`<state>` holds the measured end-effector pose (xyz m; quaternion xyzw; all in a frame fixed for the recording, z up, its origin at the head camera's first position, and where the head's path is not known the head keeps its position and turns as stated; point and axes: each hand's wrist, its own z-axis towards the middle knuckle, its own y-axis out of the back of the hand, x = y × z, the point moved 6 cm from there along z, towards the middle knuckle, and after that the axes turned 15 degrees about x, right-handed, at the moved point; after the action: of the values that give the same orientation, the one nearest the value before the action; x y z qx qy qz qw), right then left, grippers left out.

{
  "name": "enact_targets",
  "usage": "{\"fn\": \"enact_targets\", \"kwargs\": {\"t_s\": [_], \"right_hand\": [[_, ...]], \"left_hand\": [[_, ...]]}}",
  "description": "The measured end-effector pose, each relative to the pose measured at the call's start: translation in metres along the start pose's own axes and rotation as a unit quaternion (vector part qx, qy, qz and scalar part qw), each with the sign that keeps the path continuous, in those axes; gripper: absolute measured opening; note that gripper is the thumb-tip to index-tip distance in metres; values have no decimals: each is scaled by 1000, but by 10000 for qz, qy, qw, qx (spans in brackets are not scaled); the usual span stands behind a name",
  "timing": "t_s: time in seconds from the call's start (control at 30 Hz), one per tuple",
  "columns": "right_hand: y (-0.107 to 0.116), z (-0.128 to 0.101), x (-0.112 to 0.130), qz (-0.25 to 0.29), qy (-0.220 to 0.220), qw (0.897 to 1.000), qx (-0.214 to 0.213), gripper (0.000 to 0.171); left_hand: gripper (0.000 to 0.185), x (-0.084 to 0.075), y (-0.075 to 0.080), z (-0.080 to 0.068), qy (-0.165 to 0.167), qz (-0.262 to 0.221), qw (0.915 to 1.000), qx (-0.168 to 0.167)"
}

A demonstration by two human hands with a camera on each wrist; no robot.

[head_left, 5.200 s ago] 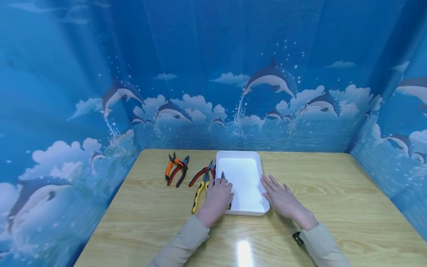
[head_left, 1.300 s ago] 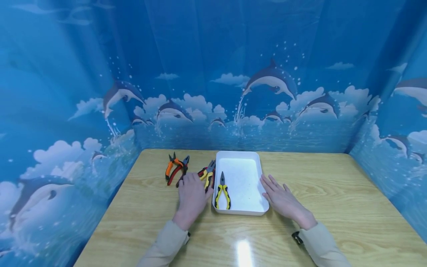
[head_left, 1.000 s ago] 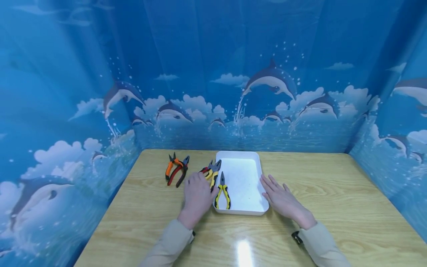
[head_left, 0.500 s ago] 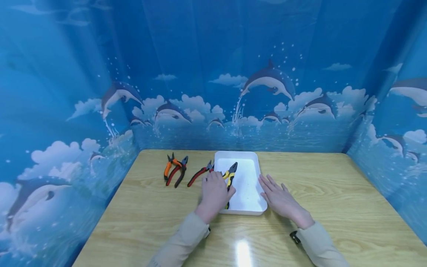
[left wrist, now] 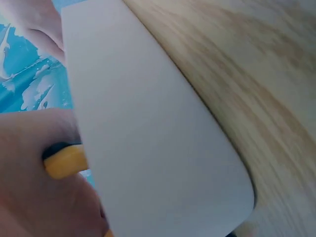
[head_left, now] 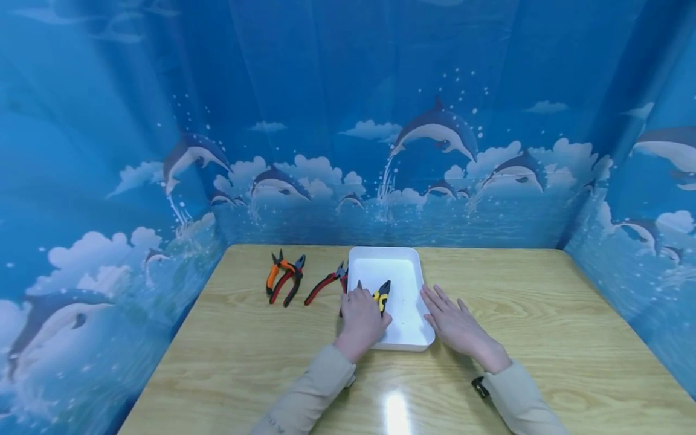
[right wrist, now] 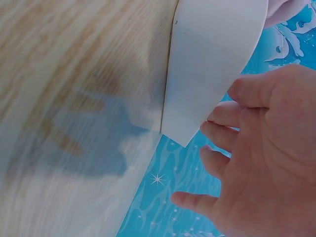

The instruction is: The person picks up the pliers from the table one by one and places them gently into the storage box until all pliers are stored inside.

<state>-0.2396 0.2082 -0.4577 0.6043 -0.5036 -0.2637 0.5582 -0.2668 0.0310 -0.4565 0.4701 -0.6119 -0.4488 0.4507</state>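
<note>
In the head view a white tray (head_left: 406,272) lies on the table. My left hand (head_left: 361,320) is over its left part and grips yellow-and-black pliers (head_left: 383,297), whose dark jaws point away from me. In the left wrist view a yellow handle end (left wrist: 66,162) pokes out of the hand behind the tray's side wall. The dark tip of the needle-nose pliers (head_left: 359,284) shows past my fingers; the rest of it is hidden under the hand. My right hand (head_left: 457,323) has its fingers extended, with the fingertips at the tray's right rim, as the right wrist view also shows.
Left of the tray lie red-and-black pliers (head_left: 322,287), partly hidden by the tray and hand. Farther left are orange-handled pliers (head_left: 273,278) and another red-and-black pair (head_left: 293,283), overlapping. A dolphin-printed curtain (head_left: 348,151) stands behind the wooden table (head_left: 516,290).
My left hand has taken the yellow-and-black pliers from the table left of the tray and carried them right, over the tray, then lower and nearer. The right hand stays at the rim.
</note>
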Motion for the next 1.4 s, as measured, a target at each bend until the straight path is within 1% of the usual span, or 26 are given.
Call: {"fn": "enact_targets", "kwargs": {"t_s": [0.1, 0.17, 0.33, 0.5, 0.63, 0.8, 0.97, 1.07, 1.2, 1.3, 1.4], "right_hand": [[-2, 2, -1, 34, 44, 10000, -63, 54], [-4, 3, -2, 62, 69, 9999, -94, 54], [-2, 2, -1, 81, 89, 9999, -94, 54], [2, -1, 1, 44, 34, 10000, -46, 53], [1, -1, 1, 8, 12, 10000, -18, 53], [1, -1, 0, -7, 23, 10000, -3, 54], [1, -2, -1, -6, 19, 10000, -5, 54], [2, -2, 0, -2, 38, 10000, -47, 54], [2, -1, 0, -38, 107, 9999, -90, 54], [0, 0, 0, -69, 152, 9998, -96, 54], [0, 0, 0, -106, 155, 9998, -98, 54]], "left_hand": [[69, -2, -3, 2, 116, 77, 9999, 89], [69, -3, -4, 3, 183, 97, 9996, 217], [67, -7, -5, 6, 226, 99, 9991, 337], [72, -11, -4, 6, 181, 221, 9992, 274], [72, -11, -2, 4, 43, 160, 9997, 181], [67, -7, -1, -5, -231, 61, 9997, 54], [68, -7, -1, -14, -466, 243, 9986, -99], [64, -9, 0, -16, -472, 322, 9983, -143], [61, -12, 1, -15, -318, 271, 9991, -122], [66, -15, 1, -14, -254, 278, 9992, -160], [72, -19, 0, -14, -298, 252, 9988, -287]]}}
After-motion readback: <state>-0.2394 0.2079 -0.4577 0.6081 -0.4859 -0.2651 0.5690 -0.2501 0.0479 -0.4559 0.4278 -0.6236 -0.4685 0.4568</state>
